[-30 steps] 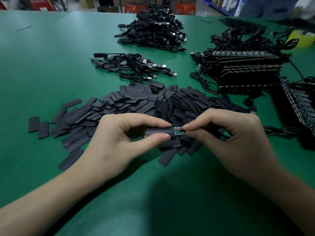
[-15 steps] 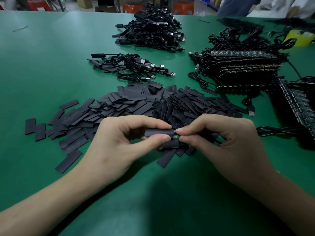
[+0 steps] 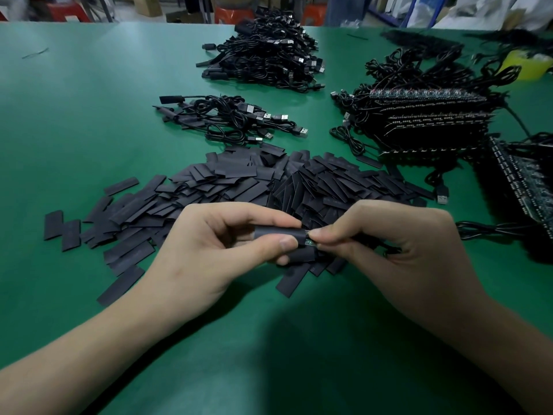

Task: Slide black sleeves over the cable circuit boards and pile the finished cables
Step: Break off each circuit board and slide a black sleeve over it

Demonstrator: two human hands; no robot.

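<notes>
My left hand (image 3: 209,250) pinches a black sleeve (image 3: 278,233) between thumb and fingers, just above the green table. My right hand (image 3: 398,244) pinches the end of a small circuit board (image 3: 308,238); only a sliver of the board shows at the sleeve's right mouth. The board's cable (image 3: 490,227) trails off to the right on the table. Behind my hands lies a wide heap of loose flat sleeves (image 3: 239,184).
A small pile of sleeved USB cables (image 3: 227,118) lies beyond the sleeves, with a bigger pile (image 3: 266,58) further back. Stacked bare boards with cables (image 3: 428,121) sit at the right, more boards (image 3: 526,181) at the far right edge. A yellow container (image 3: 523,65) stands back right.
The board has gone further into the sleeve: a second ago a longer piece of it showed, now only its tip. My two hands have come closer together.
</notes>
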